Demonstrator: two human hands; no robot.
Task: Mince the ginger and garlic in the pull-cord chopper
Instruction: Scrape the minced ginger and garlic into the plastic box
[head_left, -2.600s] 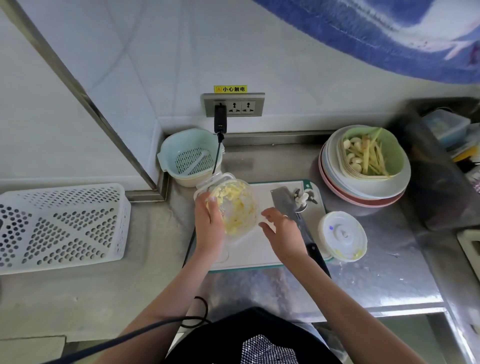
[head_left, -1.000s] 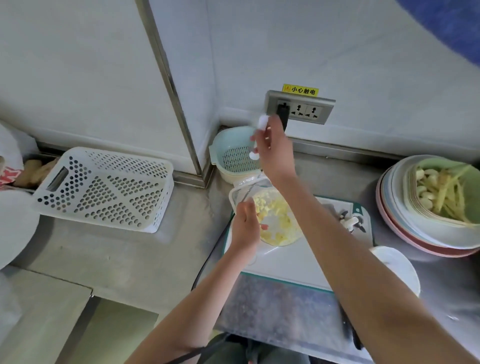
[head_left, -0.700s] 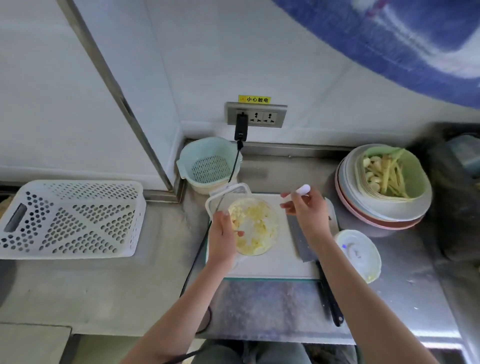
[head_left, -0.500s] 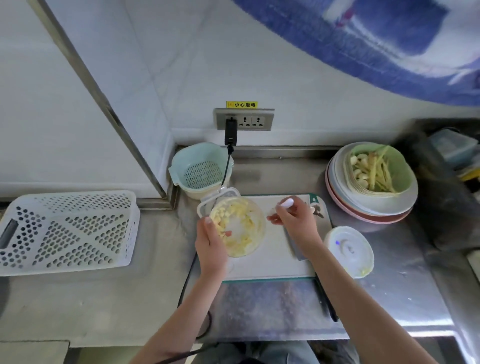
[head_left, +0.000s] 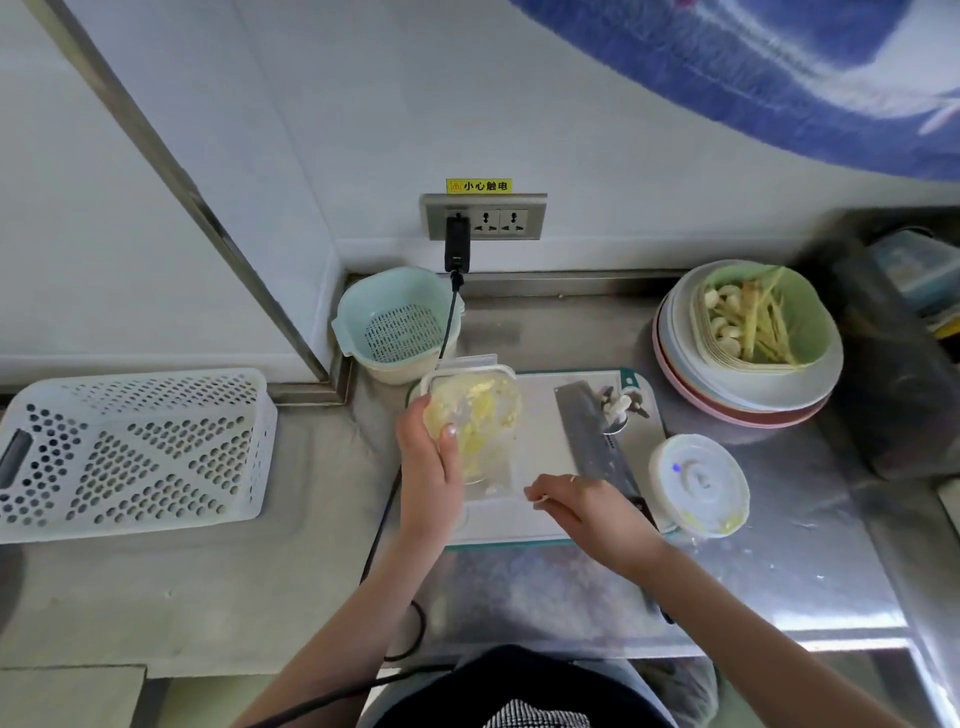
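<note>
Chopper bowl, clear and smeared with yellow mince, tilts at frame centre in the left hand's grip (lid off); right hand hovers loosely curled, empty.

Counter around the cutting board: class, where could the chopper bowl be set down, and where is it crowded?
Free: bare steel between the white basket and cutting board, and the strip in front of the board. Crowded: the board holds the cleaver and blade insert; chopper lid and stacked plates fill the right.
</note>
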